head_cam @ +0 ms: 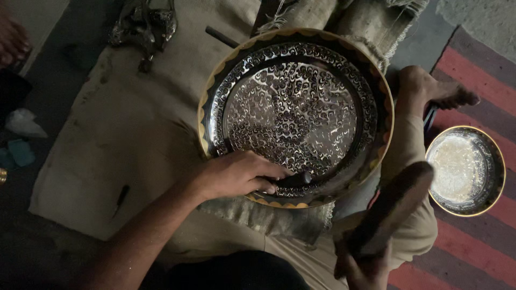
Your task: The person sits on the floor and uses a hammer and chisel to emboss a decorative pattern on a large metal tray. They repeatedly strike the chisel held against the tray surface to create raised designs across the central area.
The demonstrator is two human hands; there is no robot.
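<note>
**user1:** Plate [295, 115] first — big engraved metal one, propped on burlap padding [134, 139] across the lap. Left hand [236, 174] is pinched around a small punch [304, 177] at the plate's near rim, tip on the metal.

**user2:** Right hand [360, 268] is clenched on a wooden mallet [389, 207], raised. I'd guess an off-centre blow skids the punch — scratched pattern or hit fingers. Small bowl [465, 169] sits apart on the striped rug.

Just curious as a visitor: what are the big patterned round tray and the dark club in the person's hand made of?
Large engraved round tray: apparently polished metal with a brassy scalloped rim, since it glints. Dark club-shaped mallet, held in the right hand: likely wood, matte and dull, though dim light leaves it uncertain.
</note>
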